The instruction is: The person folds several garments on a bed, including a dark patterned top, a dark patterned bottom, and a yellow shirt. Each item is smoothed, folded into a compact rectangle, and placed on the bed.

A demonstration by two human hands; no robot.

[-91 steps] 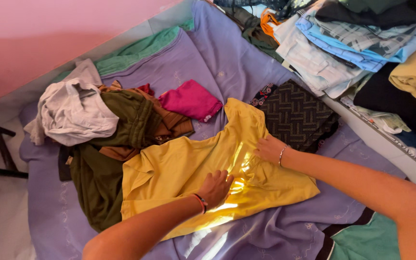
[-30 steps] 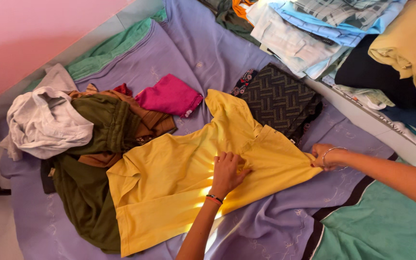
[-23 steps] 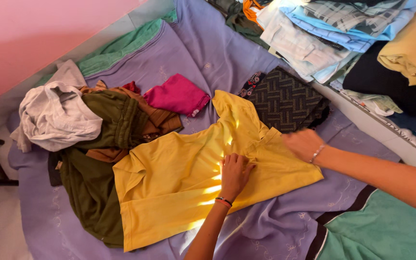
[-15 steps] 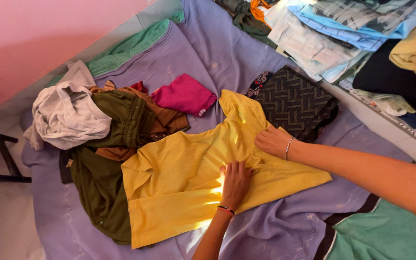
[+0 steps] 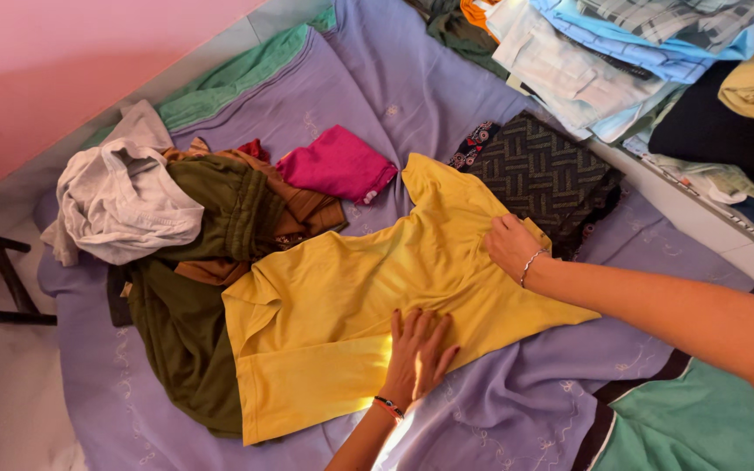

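Yellow shirt (image 5: pixel 368 296): spread flat on lilac bedsheet (image 5: pixel 377 87), centre of scene, one sleeve pointing far-right.
L hand (image 5: pixel 416 353): palm down, fingers spread wide, pressing near edge of shirt; grips nothing.
R hand (image 5: pixel 510 244): flat on shirt's right side, fingers loosely bent, holding nothing; bracelet at wrist.
Left heap: white garment (image 5: pixel 119 196) atop olive clothing (image 5: pixel 189 331) & brown cloth (image 5: pixel 303 209); pink folded piece (image 5: pixel 338 164) just far of shirt.
Dark patterned fabric (image 5: pixel 543 170): touching shirt's far-right edge, partly under it.
Containers: none seen; folded stack (image 5: pixel 586 61) sits far right, loose.
Hidden/cut off: stack runs out of frame; olive clothing partly under shirt; R arm cut by right edge.
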